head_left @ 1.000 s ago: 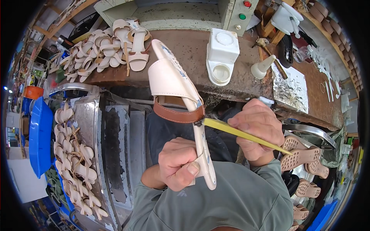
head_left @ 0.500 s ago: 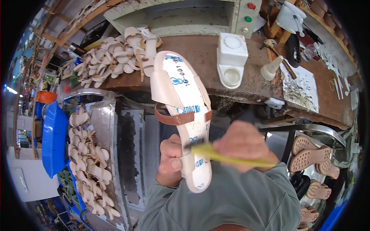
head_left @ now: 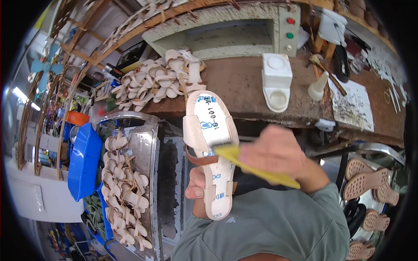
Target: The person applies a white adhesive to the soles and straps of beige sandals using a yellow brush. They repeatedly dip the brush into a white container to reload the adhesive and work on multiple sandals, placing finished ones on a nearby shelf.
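A beige sandal (head_left: 213,114) is held up before me, toe end away, its white lining strip printed in blue. A brown strap (head_left: 203,160) crosses its middle. My left hand (head_left: 196,183) grips the sandal's left side near the heel, with some fingers hidden behind it. Closed round a flat yellow-handled brush (head_left: 261,170), my right hand (head_left: 275,152) is slightly blurred. The brush's dark tip lies over the lining just toe-side of the brown strap; whether it touches cannot be made out.
On the brown bench (head_left: 235,80) stand a white dispenser-like pot (head_left: 277,80) and a pale cone-shaped bottle (head_left: 318,87), before a grey box-shaped machine (head_left: 217,37). Piles of beige sandals (head_left: 150,80) lie back left and on the left cart. Tan soles (head_left: 365,182) fill a right rack.
Along the sandal, the brush in my right hand has moved from near the heel toward the toe. My view has shifted, so the bench appears lower and farther right. My left hand keeps its hold.
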Available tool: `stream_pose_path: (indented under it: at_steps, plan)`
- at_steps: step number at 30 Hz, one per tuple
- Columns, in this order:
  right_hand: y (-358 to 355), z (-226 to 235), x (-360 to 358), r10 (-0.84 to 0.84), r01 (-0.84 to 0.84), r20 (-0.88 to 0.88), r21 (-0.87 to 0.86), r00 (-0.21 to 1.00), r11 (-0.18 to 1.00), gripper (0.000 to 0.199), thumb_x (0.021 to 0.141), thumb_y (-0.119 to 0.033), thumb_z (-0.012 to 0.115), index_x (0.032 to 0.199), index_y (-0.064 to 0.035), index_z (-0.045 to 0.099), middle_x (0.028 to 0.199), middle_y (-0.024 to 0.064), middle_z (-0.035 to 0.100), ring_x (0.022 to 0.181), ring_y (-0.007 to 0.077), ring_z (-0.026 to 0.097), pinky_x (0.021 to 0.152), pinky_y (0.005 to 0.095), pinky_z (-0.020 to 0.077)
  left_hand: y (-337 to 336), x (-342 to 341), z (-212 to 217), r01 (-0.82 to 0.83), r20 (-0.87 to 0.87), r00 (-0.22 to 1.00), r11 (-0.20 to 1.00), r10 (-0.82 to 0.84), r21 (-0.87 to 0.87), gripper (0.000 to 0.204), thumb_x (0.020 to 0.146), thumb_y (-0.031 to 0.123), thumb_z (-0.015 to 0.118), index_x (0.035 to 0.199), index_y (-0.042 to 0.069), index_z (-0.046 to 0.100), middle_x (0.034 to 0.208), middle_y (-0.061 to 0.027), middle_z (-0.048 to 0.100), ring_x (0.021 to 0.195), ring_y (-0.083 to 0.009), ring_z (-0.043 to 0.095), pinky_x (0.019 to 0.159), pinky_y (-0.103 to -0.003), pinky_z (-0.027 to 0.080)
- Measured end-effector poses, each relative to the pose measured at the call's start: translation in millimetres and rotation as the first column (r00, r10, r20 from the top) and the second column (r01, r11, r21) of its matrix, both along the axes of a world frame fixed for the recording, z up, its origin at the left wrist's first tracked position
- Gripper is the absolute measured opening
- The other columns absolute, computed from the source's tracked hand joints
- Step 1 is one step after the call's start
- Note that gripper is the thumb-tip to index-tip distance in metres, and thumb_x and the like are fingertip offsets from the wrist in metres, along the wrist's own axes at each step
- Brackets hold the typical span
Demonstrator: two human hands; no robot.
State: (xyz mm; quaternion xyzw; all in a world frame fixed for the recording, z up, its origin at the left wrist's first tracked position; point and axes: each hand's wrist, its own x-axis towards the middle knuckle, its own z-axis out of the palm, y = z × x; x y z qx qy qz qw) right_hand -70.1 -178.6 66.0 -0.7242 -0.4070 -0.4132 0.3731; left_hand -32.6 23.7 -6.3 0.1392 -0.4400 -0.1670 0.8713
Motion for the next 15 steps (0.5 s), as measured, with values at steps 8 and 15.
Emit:
stream_pose_path:
  at_steps: [8,15]
  plan:
    - [-16,-26,-3,0.537,0.038,-0.738,0.601,0.409,0.798,0.02,0.09,-0.019,0.054,0.087,-0.0005,0.061,0.081,0.0055,0.063,0.069,0.0101,0.058,0.06,0.0231,0.0455,8,32,31,-0.127,-0.195,0.966,0.966,0.172,0.224,0.046,0.072,0.023,0.049,0.092,-0.017,0.057,0.081,-0.0259,0.063,0.063,-0.0285,0.064,0.059,-0.034,0.054]
    - [26,-13,10,0.687,-0.01,-0.703,0.697,0.182,0.717,0.025,0.091,-0.026,0.056,0.09,-0.0018,0.061,0.069,0.0018,0.06,0.063,0.0067,0.056,0.056,0.0206,0.0436,-15,56,48,-0.189,-0.14,0.961,0.936,0.238,0.297,0.045,0.076,0.027,0.048,0.091,-0.015,0.057,0.08,-0.0214,0.064,0.065,-0.0248,0.064,0.063,-0.03,0.052]
